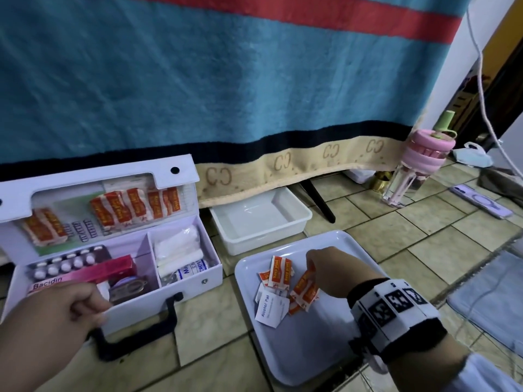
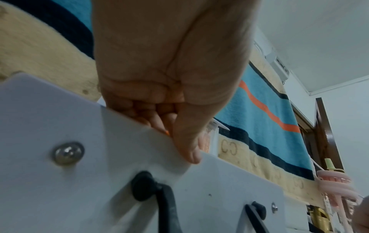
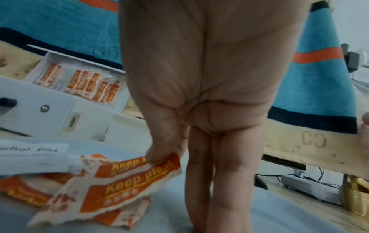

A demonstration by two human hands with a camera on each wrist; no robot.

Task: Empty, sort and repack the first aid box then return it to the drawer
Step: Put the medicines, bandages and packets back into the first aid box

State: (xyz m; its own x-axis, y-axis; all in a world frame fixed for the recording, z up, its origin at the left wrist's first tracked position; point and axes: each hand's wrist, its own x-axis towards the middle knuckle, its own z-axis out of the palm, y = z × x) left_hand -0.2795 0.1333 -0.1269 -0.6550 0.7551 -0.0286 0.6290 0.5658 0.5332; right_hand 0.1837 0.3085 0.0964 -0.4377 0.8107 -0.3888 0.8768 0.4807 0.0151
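The white first aid box (image 1: 141, 315) stands open on the floor at the left, lid up, with orange plaster packets (image 1: 133, 207) in the lid. Inside lie a blister pack (image 1: 65, 264), a pink Bacidin carton (image 1: 82, 275) and white bandage rolls (image 1: 181, 250). My left hand (image 1: 96, 306) grips the box's front wall (image 2: 99, 157), fingers curled inside and thumb outside (image 2: 173, 138). Over the pale tray (image 1: 297, 349), my right hand (image 1: 311, 267) pinches an orange plaster strip (image 3: 123, 186) at its corner (image 3: 165, 157). Other plasters and alcohol pads (image 1: 270, 308) lie on the tray.
An empty white tub (image 1: 263, 219) sits behind the tray, under the hanging teal blanket (image 1: 226, 94). A pink-lidded bottle (image 1: 416, 171), a face mask (image 1: 472, 158) and a phone (image 1: 481, 205) are at the back right. A grey mat (image 1: 495, 306) lies to the right.
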